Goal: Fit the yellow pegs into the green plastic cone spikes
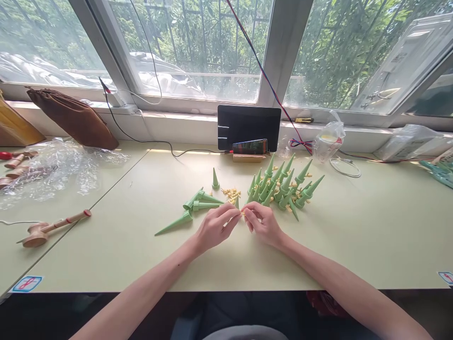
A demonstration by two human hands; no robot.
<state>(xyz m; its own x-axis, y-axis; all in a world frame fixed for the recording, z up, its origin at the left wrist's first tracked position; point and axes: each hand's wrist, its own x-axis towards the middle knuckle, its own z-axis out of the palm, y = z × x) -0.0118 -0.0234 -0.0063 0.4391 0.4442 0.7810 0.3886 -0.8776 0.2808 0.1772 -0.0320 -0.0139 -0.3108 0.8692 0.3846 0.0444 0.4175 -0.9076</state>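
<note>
My left hand and my right hand meet fingertip to fingertip above the table, both closed in a pinch. A green plastic cone spike pokes up behind my left fingers, which appear to hold it; its base is hidden. At my right fingertips is a tiny yellow plastic piece, partly covered. Just beyond my hands lies a pile of loose yellow pieces. Several green spikes lie to the left, and one spike stands upright. On the right stands a cluster of green spikes, several with yellow pieces attached.
A black tablet leans at the window ledge, with a phone before it. A wooden kendama and crumpled clear plastic lie left. A bagged cup and a white cable are at the back right.
</note>
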